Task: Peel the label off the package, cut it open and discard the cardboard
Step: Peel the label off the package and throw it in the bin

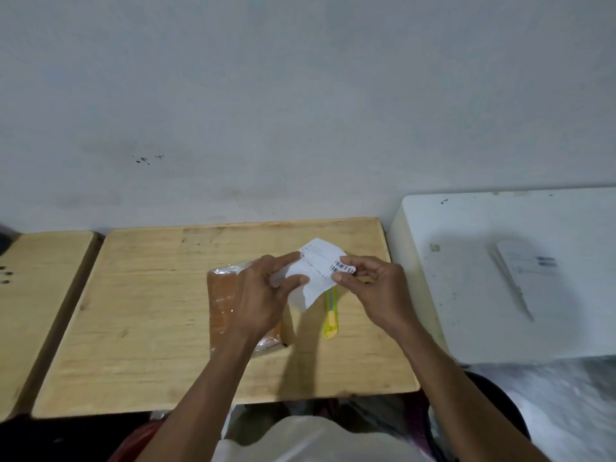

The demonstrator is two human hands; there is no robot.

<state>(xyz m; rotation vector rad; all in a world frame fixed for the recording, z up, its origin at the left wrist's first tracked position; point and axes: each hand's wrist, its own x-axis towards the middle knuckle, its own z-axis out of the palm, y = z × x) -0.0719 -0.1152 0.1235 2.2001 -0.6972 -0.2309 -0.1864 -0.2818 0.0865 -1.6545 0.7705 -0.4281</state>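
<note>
**A:** What is under the left hand (263, 295)?

**B:** A flat brown cardboard package wrapped in shiny clear plastic (221, 295). It lies on the pale wooden table (140, 311), partly hidden by that hand. It looks light and stiff, but the wrap looks slippery. I would press it flat on its bare left part when cutting.

**A:** And between the hands?

**B:** A thin white paper label with a black barcode (318, 271). It is up off the package. The left hand pinches its left side with thumb and fingers. The right hand (373, 288) pinches the barcode end. The label is soft and bends easily. It may tear, and its back may be sticky, so holding the edges is best.

**A:** What is below the label?

**B:** A long yellow-green plastic cutter knife (331, 320), lying on the table just left of the right hand. Nobody holds it. Grab its hard middle, away from the blade.
</note>
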